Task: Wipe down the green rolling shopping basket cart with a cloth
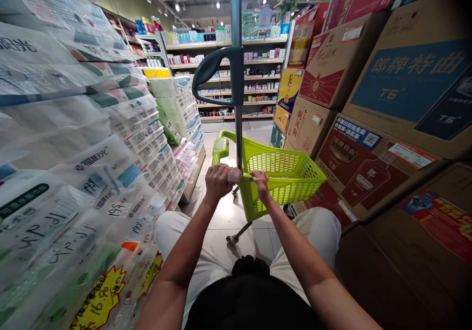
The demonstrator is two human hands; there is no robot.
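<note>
A lime-green shopping basket (283, 180) with perforated walls sits on a wheeled frame in the aisle ahead of my knees. A grey metal pole (236, 20) rises beside it, with a dark looped handle (217, 76) on its upper part. My left hand (218, 181) is closed at the near left corner, by the green cart handle (220, 148). A pinkish rounded shape shows at its thumb side; I cannot tell what it is. My right hand (261, 183) has its fingers curled over the near rim of the basket.
Stacked plastic-wrapped paper packs (121, 158) line the left side, some with yellow price tags (99, 298). Cardboard liquor cartons (368, 167) are piled high on the right. Shelves of small products (224, 64) stand across the far end. A caster (232, 239) rests on the tiled floor.
</note>
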